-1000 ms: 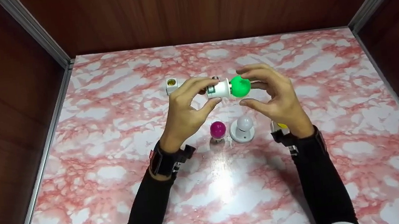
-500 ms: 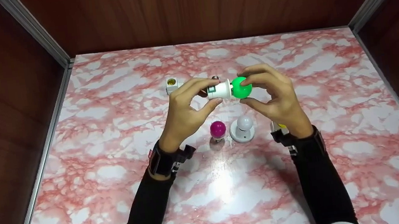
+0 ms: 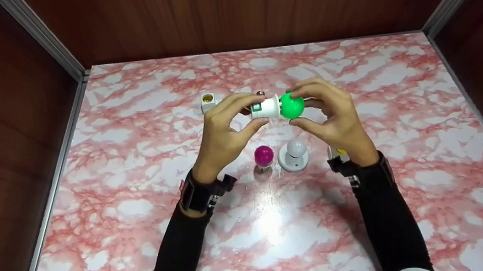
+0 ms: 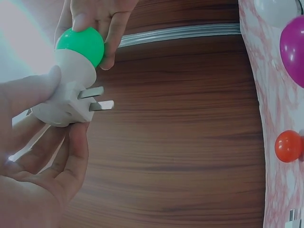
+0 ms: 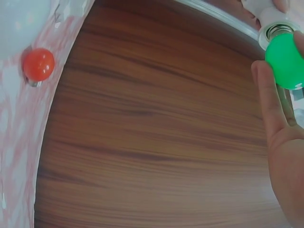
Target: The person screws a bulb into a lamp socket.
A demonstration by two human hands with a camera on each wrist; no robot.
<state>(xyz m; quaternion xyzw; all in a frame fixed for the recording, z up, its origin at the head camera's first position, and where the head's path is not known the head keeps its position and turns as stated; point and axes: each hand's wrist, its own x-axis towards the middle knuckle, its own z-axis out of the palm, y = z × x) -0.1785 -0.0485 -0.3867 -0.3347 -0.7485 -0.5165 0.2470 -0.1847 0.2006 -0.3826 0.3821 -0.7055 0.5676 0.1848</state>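
Note:
My left hand [image 3: 225, 130] grips a white plug-in lamp socket [image 3: 266, 108] between thumb and fingers, raised above the table. Two flat metal prongs [image 4: 97, 99] stick out of the socket's side in the left wrist view. A round green light bulb [image 3: 292, 105] sits at the socket's mouth, pinched by the thumb and fingers of my right hand [image 3: 333, 110]. Part of its metal screw thread [image 5: 279, 31] shows between bulb and socket in the right wrist view; how deep the base goes is hidden.
Below the hands, a magenta bulb [image 3: 264, 155] and a white bulb [image 3: 296, 149] on a round white base stand on the marbled table [image 3: 144, 244]. A white square socket [image 3: 208, 102] is behind the left hand. An orange bulb [image 4: 289, 146] lies nearby. Wooden walls [image 3: 226, 13] enclose the table.
One second ago the right fingers were spread looser around the green bulb; then they closed on it. Its index finger has since slid toward the bulb's top. The left hand stays nearly still.

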